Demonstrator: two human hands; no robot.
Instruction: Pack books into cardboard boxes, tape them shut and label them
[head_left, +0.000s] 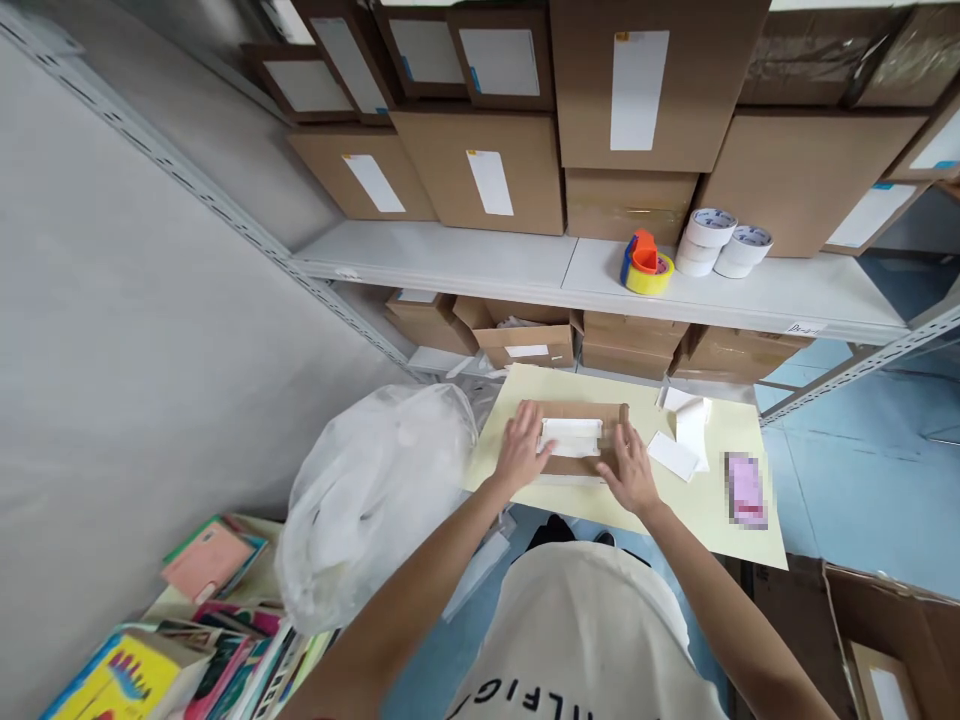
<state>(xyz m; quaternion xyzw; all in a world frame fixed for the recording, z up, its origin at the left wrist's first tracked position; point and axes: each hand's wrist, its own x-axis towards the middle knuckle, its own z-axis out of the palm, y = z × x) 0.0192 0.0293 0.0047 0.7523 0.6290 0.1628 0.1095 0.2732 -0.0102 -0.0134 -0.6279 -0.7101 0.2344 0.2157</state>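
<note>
A small brown cardboard parcel with a white label on top lies on a pale yellow table. My left hand lies flat on the parcel's left end, fingers stretched out. My right hand rests on its right end, fingers laid along the edge. Neither hand lifts the parcel. A thin white strip shows along the parcel's near edge.
White paper slips and a pink phone-like item lie on the table's right. A big clear plastic bag bulges at left, above colourful books. On the shelf stand a tape dispenser, tape rolls and cardboard boxes.
</note>
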